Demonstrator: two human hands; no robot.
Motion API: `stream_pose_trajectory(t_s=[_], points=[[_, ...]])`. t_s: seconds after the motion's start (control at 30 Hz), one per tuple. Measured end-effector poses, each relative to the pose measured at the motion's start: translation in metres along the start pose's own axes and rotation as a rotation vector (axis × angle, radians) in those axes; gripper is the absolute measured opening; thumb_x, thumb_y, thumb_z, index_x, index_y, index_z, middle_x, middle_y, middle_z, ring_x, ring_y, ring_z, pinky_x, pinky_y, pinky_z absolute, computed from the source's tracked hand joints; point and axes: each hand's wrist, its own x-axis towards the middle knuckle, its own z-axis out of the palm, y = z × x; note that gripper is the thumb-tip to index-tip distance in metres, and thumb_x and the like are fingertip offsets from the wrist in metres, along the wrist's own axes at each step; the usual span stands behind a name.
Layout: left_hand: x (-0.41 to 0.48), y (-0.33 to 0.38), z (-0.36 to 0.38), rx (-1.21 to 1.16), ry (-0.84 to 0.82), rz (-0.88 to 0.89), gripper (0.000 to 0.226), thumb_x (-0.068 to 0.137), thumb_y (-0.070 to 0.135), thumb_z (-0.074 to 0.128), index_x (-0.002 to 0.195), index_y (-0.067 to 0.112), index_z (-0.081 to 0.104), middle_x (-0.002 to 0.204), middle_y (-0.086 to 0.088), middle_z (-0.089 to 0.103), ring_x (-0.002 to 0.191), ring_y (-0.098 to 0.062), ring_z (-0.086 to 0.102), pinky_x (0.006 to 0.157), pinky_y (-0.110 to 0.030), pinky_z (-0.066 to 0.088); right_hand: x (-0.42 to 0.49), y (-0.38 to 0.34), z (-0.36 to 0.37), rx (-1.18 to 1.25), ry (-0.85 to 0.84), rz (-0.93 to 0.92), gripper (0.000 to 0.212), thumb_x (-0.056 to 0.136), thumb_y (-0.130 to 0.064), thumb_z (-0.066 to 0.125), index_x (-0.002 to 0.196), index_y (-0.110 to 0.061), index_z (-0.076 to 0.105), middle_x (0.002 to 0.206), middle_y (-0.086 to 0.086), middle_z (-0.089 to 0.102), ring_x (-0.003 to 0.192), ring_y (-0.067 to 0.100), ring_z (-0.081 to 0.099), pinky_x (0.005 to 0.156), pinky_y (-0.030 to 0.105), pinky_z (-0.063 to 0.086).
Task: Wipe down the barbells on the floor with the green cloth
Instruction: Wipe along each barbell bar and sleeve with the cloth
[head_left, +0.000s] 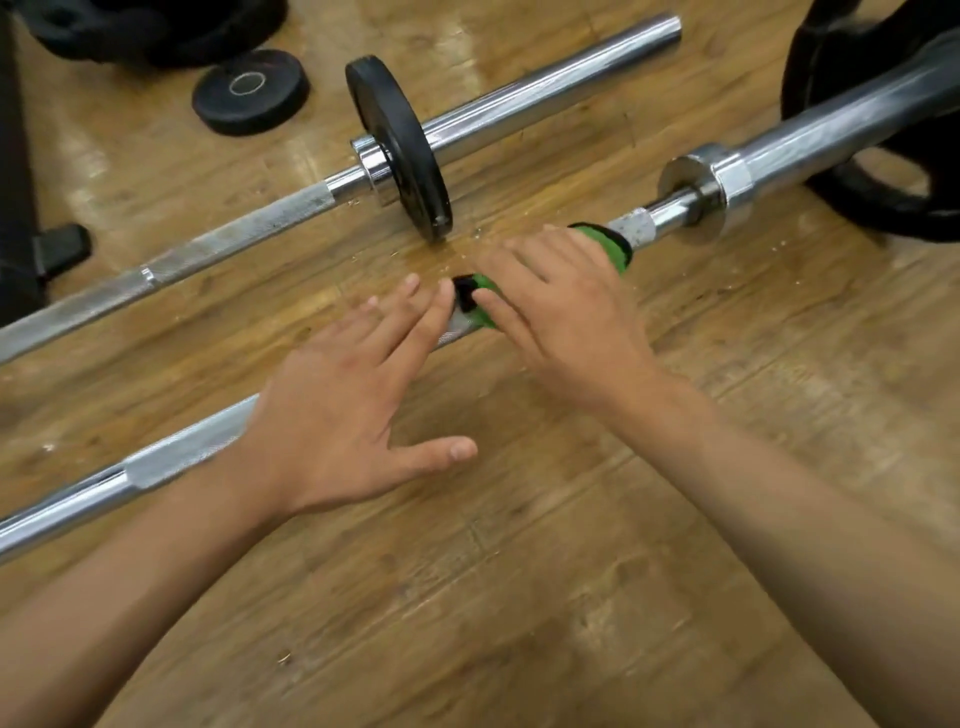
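Wiping the near barbell (171, 457) is judged to be the step in hand. It lies slantwise on the wooden floor (519, 571), running from the near left toward the far right.

1. Left hand (332, 415): fingers straight and spread, gripping nothing, held over the shaft with the fingertips just beside the cloth's end. Lay it on the bare knurling to stop the bar rolling.
2. Right hand (566, 312): fingers lie fairly straight across the green cloth (605, 244), pressing it onto the bar. Whether they curl beneath the shaft cannot be told. The cloth is wrapped around the shaft, near the collar (696, 187).
3. Wrap the cloth fully, apply firm pressure, and stroke along the shaft; twist over the knurling, where grime is likely to lodge.
4. Work up to the collar and sleeve.

The far barbell (249, 228) lies apart and roughly parallel, carrying one small plate (397, 145) upright. A loose plate (251, 91) lies flat beyond it. Treat that bar next.
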Motion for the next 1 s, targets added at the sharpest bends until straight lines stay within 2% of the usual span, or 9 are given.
stream_pose_trajectory(t_s=[0.1, 0.2, 0.3, 0.4, 0.57, 0.67, 0.77, 0.9, 1.0], points=[[-0.008, 0.011, -0.001, 0.000, -0.036, -0.017, 0.110, 0.092, 0.090, 0.016, 0.165, 0.008, 0.024, 0.166, -0.004, 0.018, 0.151, -0.015, 0.021, 0.107, -0.035, 0.034, -0.001, 0.040, -0.025, -0.122, -0.008, 0.204, 0.034, 0.110, -0.033, 0.038, 0.099, -0.013, 0.062, 0.088, 0.010, 0.061, 0.090, 0.035, 0.057, 0.105, 0.049, 0.040], [-0.016, 0.024, -0.002, -0.016, -0.079, -0.008, 0.113, 0.091, 0.092, 0.014, 0.166, 0.008, 0.019, 0.171, -0.008, 0.021, 0.158, -0.023, 0.019, 0.118, -0.033, 0.022, -0.008, 0.028, -0.033, -0.148, 0.032, 0.415, 0.031, 0.106, -0.035, 0.044, 0.096, -0.012, 0.062, 0.087, 0.014, 0.059, 0.091, 0.038, 0.057, 0.112, 0.055, 0.036], [-0.028, 0.039, -0.004, -0.027, -0.094, 0.014, 0.114, 0.090, 0.093, 0.016, 0.166, 0.008, 0.021, 0.172, -0.008, 0.021, 0.160, -0.025, 0.018, 0.124, -0.035, 0.019, -0.034, -0.008, -0.031, -0.126, -0.006, 0.350, 0.034, 0.104, -0.043, 0.051, 0.112, -0.016, 0.071, 0.101, 0.009, 0.063, 0.104, 0.031, 0.058, 0.122, 0.048, 0.025], [-0.040, 0.054, -0.002, -0.100, -0.101, 0.033, 0.112, 0.091, 0.093, 0.016, 0.167, 0.011, 0.016, 0.175, -0.004, 0.013, 0.162, -0.021, 0.010, 0.128, -0.037, 0.017, -0.052, 0.013, -0.057, -0.141, -0.167, 0.197, 0.044, 0.109, -0.047, 0.039, 0.114, -0.015, 0.069, 0.099, 0.006, 0.063, 0.101, 0.031, 0.059, 0.115, 0.049, 0.034], [-0.051, 0.068, -0.008, -0.280, -0.147, -0.065, 0.103, 0.088, 0.092, -0.003, 0.166, 0.026, -0.009, 0.174, 0.008, -0.010, 0.159, -0.007, -0.015, 0.131, -0.033, -0.001, -0.065, 0.002, -0.075, -0.171, -0.073, 0.524, 0.032, 0.105, -0.033, 0.042, 0.097, -0.013, 0.066, 0.092, 0.009, 0.062, 0.094, 0.037, 0.057, 0.106, 0.055, 0.039], [-0.065, 0.078, -0.005, -0.116, -0.099, -0.066, 0.100, 0.100, 0.081, 0.017, 0.164, 0.005, 0.024, 0.170, -0.015, 0.026, 0.161, -0.029, 0.015, 0.127, -0.047, 0.011, -0.082, -0.068, -0.065, -0.055, -0.179, 0.267, 0.034, 0.108, -0.033, 0.041, 0.113, -0.015, 0.069, 0.102, 0.004, 0.064, 0.094, 0.030, 0.056, 0.094, 0.048, 0.042], [-0.081, 0.096, 0.004, -0.074, -0.054, 0.011, 0.102, 0.101, 0.079, 0.025, 0.160, -0.004, 0.028, 0.167, -0.021, 0.030, 0.160, -0.033, 0.019, 0.127, -0.054, 0.016, -0.100, -0.062, -0.083, -0.055, -0.282, 0.000, 0.042, 0.111, -0.037, 0.037, 0.124, -0.012, 0.067, 0.111, 0.006, 0.065, 0.098, 0.028, 0.057, 0.091, 0.043, 0.042], [-0.090, 0.121, 0.005, -0.093, -0.041, 0.028, 0.103, 0.100, 0.079, 0.024, 0.160, -0.005, 0.026, 0.168, -0.022, 0.027, 0.160, -0.035, 0.016, 0.126, -0.057, 0.016, -0.125, -0.004, -0.120, -0.172, -0.173, 0.357, 0.034, 0.106, -0.032, 0.042, 0.108, -0.011, 0.069, 0.096, 0.003, 0.064, 0.095, 0.030, 0.061, 0.108, 0.049, 0.039], [-0.097, 0.138, 0.006, -0.104, -0.018, 0.036, 0.106, 0.099, 0.080, 0.025, 0.158, -0.008, 0.029, 0.166, -0.024, 0.029, 0.159, -0.038, 0.018, 0.125, -0.059, 0.017, -0.126, -0.024, -0.119, -0.183, -0.030, 0.619, 0.022, 0.102, -0.025, 0.044, 0.088, -0.015, 0.058, 0.083, -0.004, 0.055, 0.085, 0.023, 0.055, 0.114, 0.053, 0.035]])
